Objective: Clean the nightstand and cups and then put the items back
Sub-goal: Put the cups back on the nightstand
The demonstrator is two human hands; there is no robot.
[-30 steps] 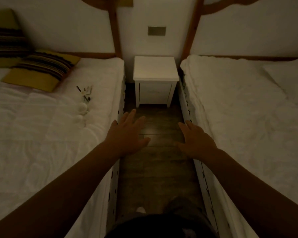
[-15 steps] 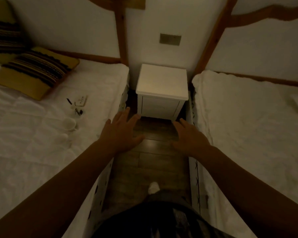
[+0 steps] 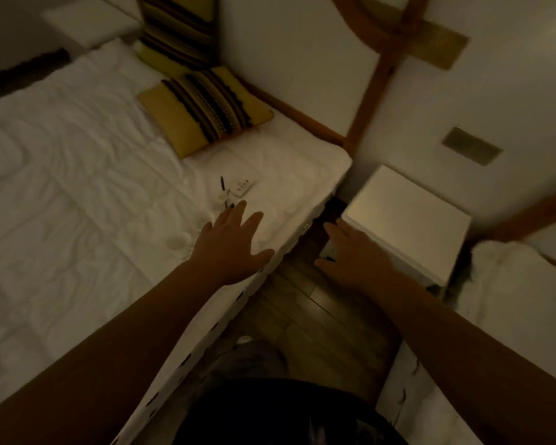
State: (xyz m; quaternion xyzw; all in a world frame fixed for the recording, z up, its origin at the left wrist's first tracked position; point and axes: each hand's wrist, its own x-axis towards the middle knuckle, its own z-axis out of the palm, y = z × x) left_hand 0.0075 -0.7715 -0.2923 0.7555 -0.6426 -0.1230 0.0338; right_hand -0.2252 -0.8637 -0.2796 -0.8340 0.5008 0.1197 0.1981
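One white nightstand (image 3: 408, 220) stands against the wall between two beds, its top bare and lit by a warm glow. Its near left corner is partly covered by the right hand (image 3: 353, 255), which hovers palm down with fingers (image 3: 333, 231) spread wide and holding nothing; whether it touches the nightstand's front edge cannot be told in the dim light. On the left bed (image 3: 77, 187), near the edge that faces the nightstand, lie the small things: a white cup (image 3: 178, 241) resting in the rumpled cover, a second small white cup-like thing (image 3: 221, 196) further toward the pillow, a thin dark stick-like item (image 3: 221, 182) just beside it, and a small white flat piece with dark dots (image 3: 242, 187). What the last two are is too dim to say. The left hand (image 3: 231, 248) reaches over the bed's edge, palm down, fingers wide apart and empty, its fingertips close to the dark item and the small white thing, with the cup just to its left. A yellow cushion with dark stripes (image 3: 206, 110) lies flat at the head of the bed, and a second striped cushion (image 3: 177, 30) leans upright behind it. A wooden floor (image 3: 318, 319) runs between the beds. The right bed (image 3: 511, 300) shows white cover at the frame's edge. A brownish wall plate (image 3: 471, 146) sits above the nightstand.
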